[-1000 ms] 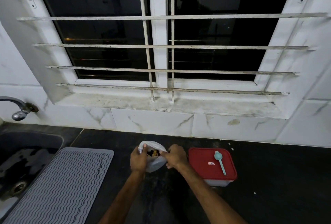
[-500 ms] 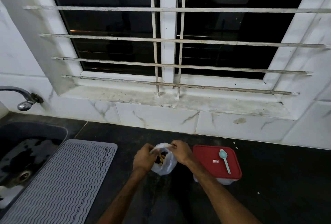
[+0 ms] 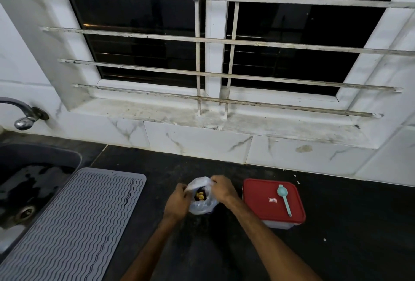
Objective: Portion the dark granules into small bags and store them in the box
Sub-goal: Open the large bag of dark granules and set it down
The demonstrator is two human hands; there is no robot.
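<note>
Both hands, left (image 3: 178, 202) and right (image 3: 222, 188), pinch the bag's (image 3: 202, 206) mouth just left of the lidded box (image 3: 272, 202), seemingly opening it; scooping needs the spoon (image 3: 284, 198) next.

Left hand (image 3: 177, 200), right hand (image 3: 222, 188) close together, fingers pinched shut.

I see the bag (image 3: 202, 204) mid-desk (image 3: 348, 224), mat (image 3: 74, 224) left, box (image 3: 272, 204) right; a scoop (image 3: 284, 198) seemingly lies on its lid.
</note>
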